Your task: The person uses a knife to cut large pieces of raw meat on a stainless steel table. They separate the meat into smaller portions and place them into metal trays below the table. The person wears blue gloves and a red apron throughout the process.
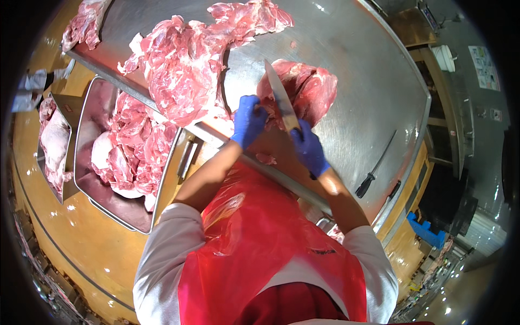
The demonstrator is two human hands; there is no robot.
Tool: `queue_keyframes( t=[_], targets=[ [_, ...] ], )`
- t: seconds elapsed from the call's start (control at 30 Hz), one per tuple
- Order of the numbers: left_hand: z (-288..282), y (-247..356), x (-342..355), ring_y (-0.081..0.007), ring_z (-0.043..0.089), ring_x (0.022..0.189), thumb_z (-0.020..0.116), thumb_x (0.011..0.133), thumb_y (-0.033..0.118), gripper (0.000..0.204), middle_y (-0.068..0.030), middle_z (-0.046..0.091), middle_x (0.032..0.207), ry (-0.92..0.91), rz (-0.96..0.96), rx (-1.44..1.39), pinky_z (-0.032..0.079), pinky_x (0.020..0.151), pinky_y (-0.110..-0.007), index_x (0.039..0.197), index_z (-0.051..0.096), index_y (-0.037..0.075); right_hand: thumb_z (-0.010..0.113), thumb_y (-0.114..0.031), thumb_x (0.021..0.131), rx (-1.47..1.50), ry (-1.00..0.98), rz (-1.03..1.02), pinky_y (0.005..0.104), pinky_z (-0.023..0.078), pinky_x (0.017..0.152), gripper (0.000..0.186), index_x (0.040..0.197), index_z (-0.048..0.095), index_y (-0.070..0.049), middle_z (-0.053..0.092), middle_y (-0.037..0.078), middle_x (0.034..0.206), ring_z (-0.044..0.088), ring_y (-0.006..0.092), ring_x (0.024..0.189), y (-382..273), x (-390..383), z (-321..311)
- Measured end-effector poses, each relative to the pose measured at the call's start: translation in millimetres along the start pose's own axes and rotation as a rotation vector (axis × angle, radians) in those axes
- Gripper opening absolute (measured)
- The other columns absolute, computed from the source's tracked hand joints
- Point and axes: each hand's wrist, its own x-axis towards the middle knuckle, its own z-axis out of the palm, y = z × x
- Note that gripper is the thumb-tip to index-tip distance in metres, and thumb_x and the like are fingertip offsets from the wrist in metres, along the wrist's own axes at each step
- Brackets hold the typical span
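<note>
On the steel table (365, 70), my right hand (309, 150) in a blue glove grips a large knife (276, 86), its blade angled up-left over a dark red boneless cut of meat (311, 92). My left hand (249, 122), also gloved in blue, is closed at that cut's left side; what its fingers hold is hidden. Left of it lies a big spread piece of pale pink meat (181, 70), extending toward the back. A small scrap (266, 158) is near the front edge.
A sharpening rod (370, 176) lies at right. A steel tub (84, 151) heaped with meat and another container (67, 184) with a skin-covered piece stand at left. More meat (84, 27) sits at the table's back-left corner. Someone's white-clad limb (30, 81) shows at far left.
</note>
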Motion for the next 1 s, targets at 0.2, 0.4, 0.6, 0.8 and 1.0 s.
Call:
queue_keyframes(
  t=[0.2, 0.4, 0.6, 0.8, 1.0],
  targets=[
    [-1.9, 11.2, 0.0, -0.0208, 0.056, 0.066, 0.068, 0.082, 0.008, 0.012, -0.0104, 0.056, 0.085, 0.020, -0.323, -0.029, 0.049, 0.064, -0.034, 0.091, 0.062, 0.004, 0.057, -0.014, 0.095, -0.128, -0.012, -0.332, 0.0409, 0.053, 0.073, 0.065, 0.153, 0.029, -0.006, 0.068, 0.014, 0.085, 0.067, 0.0310, 0.078, -9.6, 101.1, 51.8],
    [4.0, -9.1, -12.9, -0.0147, 0.056, 0.062, 0.067, 0.080, 0.006, 0.012, -0.0093, 0.057, 0.088, 0.181, -0.263, 0.017, 0.048, 0.058, -0.030, 0.092, 0.064, 0.004, 0.052, -0.001, 0.089, -0.386, -0.222, -0.352, 0.0471, 0.050, 0.086, 0.074, 0.157, 0.022, -0.006, 0.069, 0.014, 0.086, 0.065, 0.0319, 0.065, 16.5, 49.9, 45.9],
    [15.3, 7.7, -22.8, -0.0164, 0.056, 0.061, 0.066, 0.081, 0.008, 0.012, -0.0099, 0.059, 0.090, 0.184, -0.249, 0.044, 0.049, 0.060, -0.030, 0.091, 0.063, 0.004, 0.049, 0.001, 0.090, -0.208, -0.155, -0.378, 0.0408, 0.050, 0.060, 0.076, 0.159, 0.022, -0.016, 0.064, 0.015, 0.080, 0.063, 0.0285, 0.063, 87.0, -8.0, 19.4],
    [12.8, 26.0, -34.9, -0.0259, 0.059, 0.080, 0.074, 0.080, 0.018, 0.044, -0.0162, 0.057, 0.105, 0.111, -0.202, 0.248, 0.051, 0.077, -0.038, 0.119, 0.058, 0.004, 0.048, 0.001, 0.092, -0.458, -0.053, -0.434, 0.0369, 0.046, 0.050, 0.071, 0.158, 0.027, -0.016, 0.062, 0.013, 0.077, 0.057, 0.0239, 0.053, 88.0, -23.6, 6.6],
    [28.9, 36.5, -31.4, -0.0311, 0.064, 0.081, 0.070, 0.081, 0.015, 0.036, -0.0159, 0.059, 0.105, -0.062, -0.115, 0.317, 0.053, 0.073, -0.042, 0.116, 0.063, 0.012, 0.051, -0.003, 0.093, -0.456, 0.022, -0.365, 0.0361, 0.046, 0.049, 0.062, 0.153, 0.038, -0.010, 0.066, 0.008, 0.080, 0.056, 0.0209, 0.051, 18.8, -19.6, -60.4]
  ],
)
